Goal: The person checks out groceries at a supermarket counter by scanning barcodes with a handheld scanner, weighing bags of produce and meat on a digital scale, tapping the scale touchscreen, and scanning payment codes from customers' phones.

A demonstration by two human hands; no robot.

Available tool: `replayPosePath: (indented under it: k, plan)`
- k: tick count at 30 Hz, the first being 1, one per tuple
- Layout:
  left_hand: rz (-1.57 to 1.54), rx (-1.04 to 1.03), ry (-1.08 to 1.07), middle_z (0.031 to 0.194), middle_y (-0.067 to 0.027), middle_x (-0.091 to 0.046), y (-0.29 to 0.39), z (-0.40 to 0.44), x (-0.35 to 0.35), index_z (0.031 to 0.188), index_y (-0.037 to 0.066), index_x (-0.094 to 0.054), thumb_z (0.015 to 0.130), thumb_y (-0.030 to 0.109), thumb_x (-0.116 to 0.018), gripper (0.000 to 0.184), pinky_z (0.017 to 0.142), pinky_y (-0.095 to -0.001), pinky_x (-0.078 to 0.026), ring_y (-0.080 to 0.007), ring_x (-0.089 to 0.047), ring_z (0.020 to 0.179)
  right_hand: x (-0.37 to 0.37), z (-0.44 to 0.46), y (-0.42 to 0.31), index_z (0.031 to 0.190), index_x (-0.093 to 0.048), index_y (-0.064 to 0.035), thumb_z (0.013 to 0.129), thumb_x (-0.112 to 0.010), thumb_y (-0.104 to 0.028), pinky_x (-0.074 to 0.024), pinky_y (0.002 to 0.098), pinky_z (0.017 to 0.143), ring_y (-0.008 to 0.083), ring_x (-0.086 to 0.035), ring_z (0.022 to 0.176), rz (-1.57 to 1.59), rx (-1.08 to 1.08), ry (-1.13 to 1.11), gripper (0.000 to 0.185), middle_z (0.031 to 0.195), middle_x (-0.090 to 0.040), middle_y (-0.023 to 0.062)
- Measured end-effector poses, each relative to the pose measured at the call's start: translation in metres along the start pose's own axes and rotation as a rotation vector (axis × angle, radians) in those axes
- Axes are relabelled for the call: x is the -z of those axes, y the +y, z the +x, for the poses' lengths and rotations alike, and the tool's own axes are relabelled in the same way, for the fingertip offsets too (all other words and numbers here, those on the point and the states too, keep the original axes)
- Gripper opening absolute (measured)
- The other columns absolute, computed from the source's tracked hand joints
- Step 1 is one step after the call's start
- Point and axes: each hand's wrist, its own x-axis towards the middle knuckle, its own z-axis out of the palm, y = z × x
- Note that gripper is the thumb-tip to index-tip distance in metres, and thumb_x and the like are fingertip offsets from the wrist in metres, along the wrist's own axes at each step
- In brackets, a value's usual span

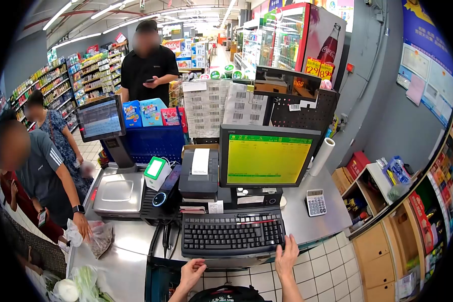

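Note:
My left hand (191,273) hovers just in front of the keyboard (231,232), its fingers loosely bent and apart, holding nothing. At the keyboard's right end, my right hand (287,256) has its fingers stretched out over or against the number keys; whether they press one I cannot tell. Behind the keyboard stands a monitor (268,158) with a yellow-green screen. Left of it sits a receipt printer (199,181) with a white paper strip (201,161) coming out. A red pen (254,222) lies along the keyboard's top edge.
On the left, a customer's hand (82,226) touches a clear plastic bag (101,240) on the metal counter (123,256). Bagged vegetables (83,284) lie nearer. A scale (120,192), a green-and-white payment box (157,171) and a calculator (316,203) stand around. Another person (148,65) holds a phone.

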Motion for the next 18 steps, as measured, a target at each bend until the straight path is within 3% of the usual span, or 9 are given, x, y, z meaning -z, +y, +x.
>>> replayPosePath:
  k: [2, 4, 6, 9, 12, 16, 18]
  plan:
    - [0.034, -0.008, 0.031, 0.091, -0.0073, -0.066, -0.003, -0.001, 0.001, 0.107, 0.000, -0.065, 0.082, 0.009, -0.069, 0.026, 0.072, -0.0254, -0.052, -0.0120, -0.063, 0.081, -0.013, -0.003, 0.020, 0.122, -0.056, -0.0079, 0.085, -0.060, -0.021, -0.0307, 0.0511, 0.101, 0.0398, -0.042, 0.120, -0.260, 0.039, -0.102, 0.040, 0.134, -0.044, 0.0216]
    - [0.096, -0.016, 0.080, 0.095, -0.0078, -0.066, 0.003, -0.002, 0.006, 0.106, -0.001, -0.065, 0.081, 0.010, -0.069, 0.027, 0.073, -0.0261, -0.052, -0.0134, -0.064, 0.084, -0.003, 0.002, 0.004, 0.118, -0.059, -0.0062, 0.083, -0.063, -0.022, -0.0305, 0.0493, 0.101, 0.0390, -0.042, 0.119, -0.110, 0.021, -0.024, 0.039, 0.132, -0.045, 0.0204]
    - [0.097, -0.022, 0.117, 0.097, -0.0085, -0.067, -0.005, -0.005, 0.012, 0.105, -0.001, -0.065, 0.081, 0.010, -0.069, 0.026, 0.074, -0.0265, -0.052, -0.0144, -0.064, 0.086, -0.009, -0.006, 0.008, 0.117, -0.059, -0.0059, 0.083, -0.062, -0.021, -0.0307, 0.0489, 0.100, 0.0391, -0.042, 0.118, -0.254, 0.053, -0.031, 0.038, 0.132, -0.046, 0.0202]
    - [0.038, -0.043, 0.138, 0.097, -0.0087, -0.067, -0.013, -0.010, 0.025, 0.105, 0.000, -0.066, 0.081, 0.011, -0.069, 0.027, 0.074, -0.0264, -0.052, -0.0140, -0.064, 0.085, -0.005, -0.004, 0.004, 0.114, -0.060, -0.0056, 0.083, -0.062, -0.021, -0.0306, 0.0490, 0.101, 0.0392, -0.042, 0.118, -0.166, 0.020, 0.045, 0.035, 0.132, -0.046, 0.0208]
    - [0.086, -0.022, 0.124, 0.096, -0.0083, -0.068, -0.020, -0.015, 0.043, 0.105, 0.000, -0.066, 0.081, 0.012, -0.070, 0.027, 0.074, -0.0266, -0.052, -0.0136, -0.064, 0.084, -0.004, -0.003, 0.007, 0.109, -0.063, -0.0042, 0.086, -0.059, -0.019, -0.0316, 0.0505, 0.100, 0.0401, -0.042, 0.119, -0.342, 0.036, 0.019, 0.027, 0.130, -0.047, 0.0228]
    - [0.067, -0.027, 0.094, 0.093, -0.0094, -0.067, -0.025, -0.023, 0.067, 0.106, 0.002, -0.065, 0.083, 0.014, -0.069, 0.026, 0.074, -0.0282, -0.053, -0.0152, -0.065, 0.083, -0.007, 0.009, -0.008, 0.109, -0.060, 0.0008, 0.091, -0.055, -0.018, -0.0354, 0.0500, 0.097, 0.0414, -0.044, 0.117, -0.428, 0.070, 0.165, 0.027, 0.129, -0.047, 0.0232]
    - [0.065, -0.043, 0.123, 0.091, -0.0087, -0.068, -0.032, -0.029, 0.083, 0.107, 0.003, -0.064, 0.084, 0.014, -0.068, 0.025, 0.074, -0.0280, -0.053, -0.0152, -0.065, 0.082, -0.009, 0.013, -0.069, 0.112, -0.059, 0.0051, 0.093, -0.051, -0.015, -0.0361, 0.0454, 0.099, 0.0382, -0.046, 0.117, -0.151, 0.022, 0.128, 0.029, 0.131, -0.046, 0.0229]
